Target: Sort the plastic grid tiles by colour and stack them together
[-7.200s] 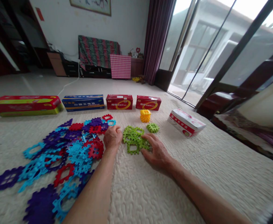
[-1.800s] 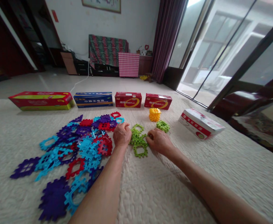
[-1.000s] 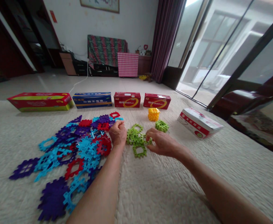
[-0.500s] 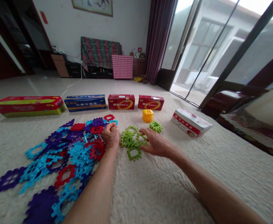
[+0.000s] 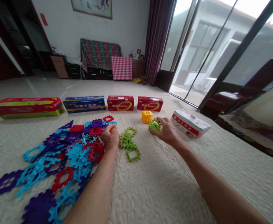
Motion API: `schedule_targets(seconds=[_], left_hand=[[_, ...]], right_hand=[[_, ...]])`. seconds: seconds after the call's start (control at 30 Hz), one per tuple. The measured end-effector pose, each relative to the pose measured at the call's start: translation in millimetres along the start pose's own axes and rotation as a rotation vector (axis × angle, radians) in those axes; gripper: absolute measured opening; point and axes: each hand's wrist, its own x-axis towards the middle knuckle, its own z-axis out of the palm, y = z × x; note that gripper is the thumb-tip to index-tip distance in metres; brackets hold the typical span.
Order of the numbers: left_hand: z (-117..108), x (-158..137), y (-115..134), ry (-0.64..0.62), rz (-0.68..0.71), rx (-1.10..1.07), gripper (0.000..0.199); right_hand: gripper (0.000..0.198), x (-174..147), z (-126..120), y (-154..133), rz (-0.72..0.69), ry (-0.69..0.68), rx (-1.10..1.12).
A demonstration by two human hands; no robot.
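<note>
Right hand: fingers part-curled round green toothed tiles, right of yellow stack. Likely stacking; next calls for squaring edges. Left hand: fingers curled, nothing visibly held.

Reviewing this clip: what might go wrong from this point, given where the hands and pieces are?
1. The right hand has thumb and fingers around the green stack, close beside the yellow stack; a nudge could topple either.
2. The loose green pieces overlap, so lifting one might drag others.
3. The left hand rests against the mixed pile; shifting it could scatter pieces.
</note>
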Motion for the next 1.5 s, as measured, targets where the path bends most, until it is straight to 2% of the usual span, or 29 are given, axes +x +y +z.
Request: schedule_targets(seconds=[0.2,0.37,0.53,0.7,0.97,1.23,1.4,1.5], left_hand=[[0,0,-3,-0.005,0.012,0.023,0.036],[0,0,-3,-0.002,0.026,0.012,0.035],[0,0,-3,-0.003,0.027,0.016,0.034],[-1,-1,0,0.002,0.035,0.006,0.034],[1,0,-5,0.018,0.038,-0.007,0.033],[2,0,-4,0.019,0.034,-0.021,0.032],[3,1,-6,0.025,0.053,-0.022,0.033],[3,1,-6,0.024,0.047,-0.014,0.034]], right_hand=[[0.047,3,3,6,0.059,-0.047,-0.013],[0.056,2,3,2,0.095,-0.052,-0.059],[0.062,-1,16,-4,0.101,-0.051,-0.045],[0.067,-2,28,-9,0.167,-0.089,-0.025],[0.073,-1,30,-10,0.27,-0.068,0.019],[0.064,-1,38,-8,0.281,-0.027,0.0],[0.066,-3,36,-6,0.227,0.028,-0.028],[0.066,-5,26,-14,0.05,0.138,-0.051]])
